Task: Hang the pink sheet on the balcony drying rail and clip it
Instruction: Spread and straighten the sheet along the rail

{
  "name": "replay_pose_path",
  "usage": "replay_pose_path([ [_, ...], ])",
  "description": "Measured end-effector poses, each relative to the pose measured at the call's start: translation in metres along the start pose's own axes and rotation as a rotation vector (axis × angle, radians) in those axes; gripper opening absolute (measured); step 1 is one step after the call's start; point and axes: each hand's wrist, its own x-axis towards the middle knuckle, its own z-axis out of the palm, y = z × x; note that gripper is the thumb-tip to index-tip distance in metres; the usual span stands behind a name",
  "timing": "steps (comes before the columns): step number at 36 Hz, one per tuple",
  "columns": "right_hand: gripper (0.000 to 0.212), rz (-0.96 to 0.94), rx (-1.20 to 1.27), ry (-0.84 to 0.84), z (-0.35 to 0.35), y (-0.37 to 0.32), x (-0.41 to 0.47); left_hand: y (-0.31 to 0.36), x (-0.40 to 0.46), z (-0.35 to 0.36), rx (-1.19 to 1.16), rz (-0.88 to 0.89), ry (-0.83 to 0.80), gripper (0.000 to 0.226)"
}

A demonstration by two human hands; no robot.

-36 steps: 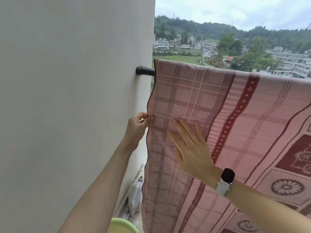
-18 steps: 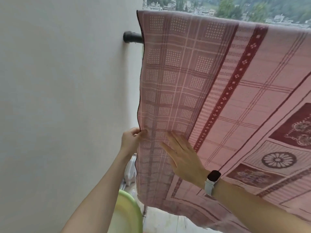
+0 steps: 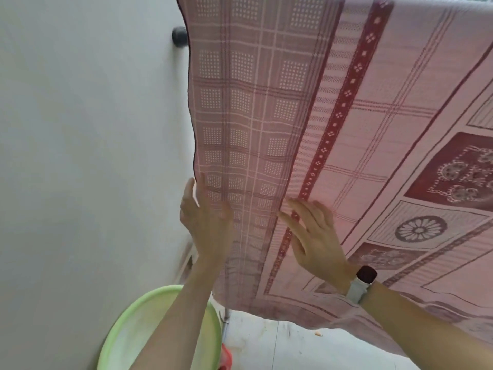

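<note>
Smooths lower than before down the pink patterned woven sheet (image 3: 266, 102) draped over the black round drying rail (image 3: 179, 36), left grip (image 3: 205, 217) and right grip (image 3: 314, 236) both flat, released; leaves clipping undone.

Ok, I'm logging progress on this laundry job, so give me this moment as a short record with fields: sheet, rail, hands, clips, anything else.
sheet: pink patterned fabric sheet, draped over the rail and hanging down
rail: black round rail end showing at the white wall
left hand: straight fingers at the sheet's left edge
right hand: flat against the sheet, white-strapped watch on the wrist
clips: none in view
below: light green round plastic basin
</note>
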Motion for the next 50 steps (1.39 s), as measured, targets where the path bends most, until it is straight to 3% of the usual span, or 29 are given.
replay_pose_path([
  [4,0.045,0.027,-0.09,0.118,-0.023,0.018,0.0,0.04,-0.015,0.009,0.111,0.316,-0.024,0.066],
  [10,0.053,0.208,-0.284,0.161,-0.069,0.063,-0.01,0.104,-0.012,0.024,0.155,0.621,-0.071,0.057],
  [14,0.054,0.287,-0.311,0.254,-0.114,0.094,0.003,0.155,-0.008,0.032,0.123,0.784,-0.042,0.06],
  [19,0.048,0.201,-0.352,0.442,-0.173,0.122,0.034,0.227,0.012,0.03,0.043,0.964,0.103,0.055],
  [23,0.043,0.175,-0.357,0.471,-0.201,0.138,0.051,0.268,0.036,0.02,0.064,0.987,0.174,0.052],
  [26,0.038,0.177,-0.364,0.446,-0.209,0.138,0.059,0.276,0.05,0.014,0.094,0.92,0.042,0.042],
  [28,0.034,0.18,-0.367,0.423,-0.209,0.131,0.066,0.267,0.057,0.009,0.086,0.907,-0.023,0.043],
  [34,0.031,0.169,-0.38,0.37,-0.205,0.113,0.078,0.229,0.07,-0.005,0.094,0.931,0.067,0.039],
  [41,0.036,0.339,-0.449,0.38,-0.24,0.15,0.033,0.224,0.067,-0.013,0.097,0.864,0.013,0.048],
  [45,0.037,0.373,-0.478,0.312,-0.255,0.171,0.019,0.269,0.044,-0.007,0.06,0.992,-0.09,0.053],
  [47,0.036,0.431,-0.475,0.304,-0.288,0.2,-0.002,0.333,0.012,0.006,0.049,1.096,-0.163,0.05],
  [50,0.037,0.463,-0.5,0.321,-0.298,0.22,-0.025,0.374,-0.014,0.026,0.05,1.191,-0.314,0.042],
])
